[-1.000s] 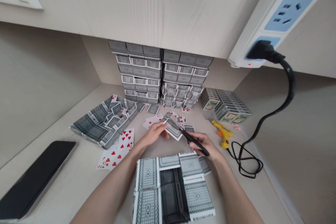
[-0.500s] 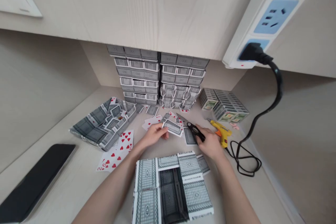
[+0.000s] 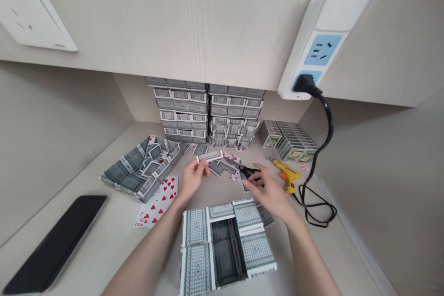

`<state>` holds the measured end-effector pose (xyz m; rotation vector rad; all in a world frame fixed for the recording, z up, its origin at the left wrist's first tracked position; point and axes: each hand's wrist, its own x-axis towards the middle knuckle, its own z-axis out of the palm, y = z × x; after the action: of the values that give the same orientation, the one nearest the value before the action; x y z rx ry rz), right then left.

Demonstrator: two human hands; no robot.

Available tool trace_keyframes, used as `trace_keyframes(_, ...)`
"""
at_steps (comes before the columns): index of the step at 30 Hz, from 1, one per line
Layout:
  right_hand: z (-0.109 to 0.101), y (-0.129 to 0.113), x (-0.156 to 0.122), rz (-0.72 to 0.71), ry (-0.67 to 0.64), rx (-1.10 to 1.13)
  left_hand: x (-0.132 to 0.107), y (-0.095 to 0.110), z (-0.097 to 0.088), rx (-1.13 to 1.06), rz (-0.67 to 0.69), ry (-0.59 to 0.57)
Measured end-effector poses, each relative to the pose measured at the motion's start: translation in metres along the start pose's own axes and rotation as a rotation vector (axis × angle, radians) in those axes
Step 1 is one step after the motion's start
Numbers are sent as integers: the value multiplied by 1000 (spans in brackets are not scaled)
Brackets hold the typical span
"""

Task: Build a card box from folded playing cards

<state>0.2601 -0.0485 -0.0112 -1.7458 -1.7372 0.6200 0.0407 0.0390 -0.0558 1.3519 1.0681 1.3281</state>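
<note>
My left hand pinches a narrow strip of playing card, patterned side up. Fingers spread, my right hand hovers beside black-handled scissors, which lie on the table pointing away to the left. Cut card pieces lie between the hands. Nearest me stands a box built from playing cards, with a rectangular opening in its top that shows a dark inside.
A card-built tray holding card pieces, face-up heart cards and a black phone-like slab lie left. At right are a yellow glue gun, its black cord and stacked card packs. Card-built boxes rise behind.
The card piece in my left hand is now a slim strip, raised and moved left. My right hand has let go of the scissors, and its fingers have spread. The view has shifted slightly.
</note>
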Motion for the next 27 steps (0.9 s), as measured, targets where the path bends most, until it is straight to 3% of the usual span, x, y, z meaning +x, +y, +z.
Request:
trace_keyframes(3, -8, -32, -24, 17, -266, -90, -2, 6, -7, 6, 20, 108)
trace_keyframes(8, -5, -61, -40, -22, -316, -248, -7, 16, -7, -3, 22, 84)
trace_keyframes(13, 0, -68, -15, -284, -394, -133, -8, 20, -11, -60, 14, 35)
trace_keyframes(18, 7, -74, 31, -622, -536, -58, -3, 17, -19, -124, -11, 99)
trace_keyframes(24, -9, -91, 51, -664, -283, -229, -8, 24, -23, -95, 51, 216)
trace_keyframes(27, -16, -100, 43, -668, -101, -224, -16, 34, -21, -35, 90, 119)
